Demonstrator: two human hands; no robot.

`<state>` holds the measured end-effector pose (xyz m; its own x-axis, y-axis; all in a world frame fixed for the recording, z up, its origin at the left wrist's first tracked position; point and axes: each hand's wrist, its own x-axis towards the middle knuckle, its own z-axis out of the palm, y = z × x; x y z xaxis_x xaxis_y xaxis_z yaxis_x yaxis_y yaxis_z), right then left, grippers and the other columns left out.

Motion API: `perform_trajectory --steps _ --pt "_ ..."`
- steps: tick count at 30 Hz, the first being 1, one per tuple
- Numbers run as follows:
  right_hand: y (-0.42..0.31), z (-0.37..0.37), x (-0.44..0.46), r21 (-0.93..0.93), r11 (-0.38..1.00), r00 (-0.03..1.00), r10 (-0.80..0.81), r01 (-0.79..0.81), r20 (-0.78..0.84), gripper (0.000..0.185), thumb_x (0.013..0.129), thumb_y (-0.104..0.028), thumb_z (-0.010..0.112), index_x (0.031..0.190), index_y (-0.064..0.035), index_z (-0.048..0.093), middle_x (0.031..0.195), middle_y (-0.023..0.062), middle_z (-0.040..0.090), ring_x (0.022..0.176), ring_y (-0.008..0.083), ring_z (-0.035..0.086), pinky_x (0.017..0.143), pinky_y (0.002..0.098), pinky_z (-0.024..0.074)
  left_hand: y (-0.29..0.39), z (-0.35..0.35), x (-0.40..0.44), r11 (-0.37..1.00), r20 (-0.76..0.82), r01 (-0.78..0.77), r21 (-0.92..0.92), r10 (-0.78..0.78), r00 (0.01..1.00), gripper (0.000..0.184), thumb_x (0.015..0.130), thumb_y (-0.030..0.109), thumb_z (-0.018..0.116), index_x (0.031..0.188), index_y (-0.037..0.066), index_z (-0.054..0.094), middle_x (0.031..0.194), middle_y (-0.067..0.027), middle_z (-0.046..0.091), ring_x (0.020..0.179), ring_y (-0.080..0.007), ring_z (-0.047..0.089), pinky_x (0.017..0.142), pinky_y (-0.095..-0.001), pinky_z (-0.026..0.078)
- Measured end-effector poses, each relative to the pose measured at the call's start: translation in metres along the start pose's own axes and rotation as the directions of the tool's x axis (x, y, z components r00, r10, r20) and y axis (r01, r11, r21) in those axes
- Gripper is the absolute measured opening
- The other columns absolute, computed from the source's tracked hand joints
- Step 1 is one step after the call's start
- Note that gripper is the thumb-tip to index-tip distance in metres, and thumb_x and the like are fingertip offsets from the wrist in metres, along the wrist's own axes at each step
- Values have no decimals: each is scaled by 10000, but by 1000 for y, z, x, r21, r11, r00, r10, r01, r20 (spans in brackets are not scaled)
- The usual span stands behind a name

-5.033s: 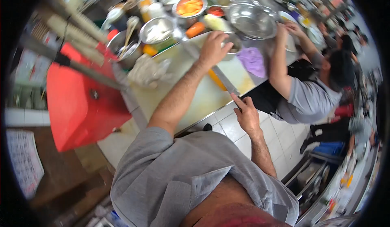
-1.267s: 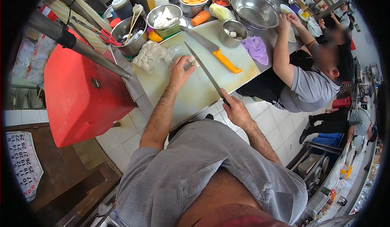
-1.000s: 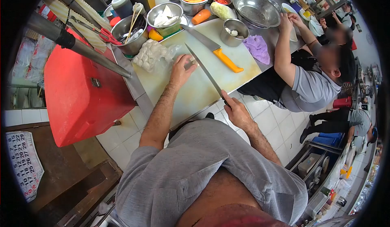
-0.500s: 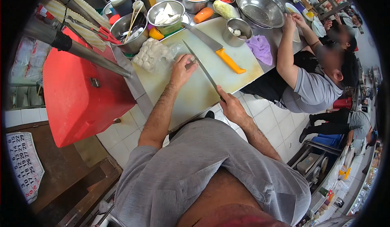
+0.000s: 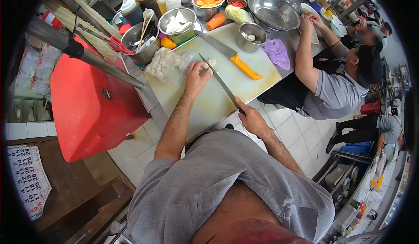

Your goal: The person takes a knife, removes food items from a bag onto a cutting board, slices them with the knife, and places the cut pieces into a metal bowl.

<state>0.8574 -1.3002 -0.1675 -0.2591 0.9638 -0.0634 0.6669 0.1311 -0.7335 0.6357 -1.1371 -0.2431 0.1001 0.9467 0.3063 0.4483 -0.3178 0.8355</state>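
My right hand (image 5: 253, 119) is closed round the dark handle of a long knife (image 5: 224, 87), whose blade slants across the white cutting board (image 5: 205, 111). Against the blade, the bent fingers of my left hand (image 5: 197, 79) hold a small white mushroom, mostly hidden by them. Pale cut pieces (image 5: 212, 62) lie on the blade's far side. Left of my left hand rests a clear plastic bag (image 5: 163, 64) of whole white mushrooms. A second knife (image 5: 245, 67) with a yellow handle lies on the board, near a steel pot (image 5: 252, 36) with white pieces inside.
A purple cloth (image 5: 276, 54) lies at the board's right edge. Behind are a carrot (image 5: 216, 21), a cabbage (image 5: 238, 14), a colander (image 5: 275, 12) and several bowls. A red bin (image 5: 94, 108) stands left. A co-worker (image 5: 329, 80) works close on the right.
Round pale pieces now show beyond the blade, beside my left fingers. Both hands keep their holds. The whole view has shifted slightly, and the co-worker's head has turned.
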Motion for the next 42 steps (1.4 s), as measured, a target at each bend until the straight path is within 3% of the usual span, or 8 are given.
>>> perform_trajectory --steps 6,12,16,23,26,28,34,42 --pt "7 -2 1 -237 969 993 50 -73 -104 591 850 -64 567 1399 -209 404 991 177 570 847 353 608 731 450 518 -6 5 1 999 30 -21 -28 22 999 455 780 164 712 1175 42 520 1168 -142 533 1002 -268 558 849 -372 478" --pt "2 -16 10 -296 947 986 81 -123 -148 583 848 -91 586 1381 -265 426 924 132 506 803 319 600 698 434 521 28 41 7 893 32 -53 447 43 999 781 779 427 668 1373 38 343 1312 -169 418 1199 -337 387 976 -498 288" --pt "-3 -29 11 -236 959 970 102 -154 -219 584 844 -87 595 1377 -267 436 938 125 505 809 307 592 699 426 513 40 64 23 810 108 -188 555 154 982 544 781 344 679 1206 55 502 1102 -139 515 1037 -317 460 872 -460 376" --pt "7 -52 -10 -73 983 916 130 -170 -378 587 821 -11 641 1361 -175 480 814 104 466 731 244 498 689 349 445 20 73 40 686 219 -430 586 377 900 290 797 236 664 1005 48 590 915 -121 537 887 -304 536 752 -404 476" --pt "15 -58 -24 -23 978 888 179 -209 -423 603 812 5 649 1367 -149 471 796 101 458 725 232 483 690 337 438 16 71 53 821 213 -292 490 212 954 284 789 230 669 971 24 597 911 -142 554 875 -339 564 758 -440 483" --pt "21 -62 -34 -17 983 872 154 -182 -465 606 815 6 641 1371 -161 466 801 104 455 715 237 478 676 345 437 25 64 62 950 204 -138 279 81 976 295 770 221 682 944 -4 605 906 -175 578 873 -367 581 776 -448 482" --pt "25 -77 -47 -1 983 816 152 -184 -557 615 807 23 646 1371 -145 465 766 89 439 646 206 440 607 333 416 110 84 128 949 72 -313 -34 314 947 299 767 228 686 955 3 628 944 -203 602 917 -368 579 808 -437 475" --pt "32 -74 -55 21 988 808 137 -153 -573 600 804 2 664 1360 -135 483 778 81 464 650 195 457 606 318 425 122 134 198 937 276 -233 259 160 948 436 795 376 647 1075 42 621 1099 -169 599 1039 -345 571 878 -434 465"
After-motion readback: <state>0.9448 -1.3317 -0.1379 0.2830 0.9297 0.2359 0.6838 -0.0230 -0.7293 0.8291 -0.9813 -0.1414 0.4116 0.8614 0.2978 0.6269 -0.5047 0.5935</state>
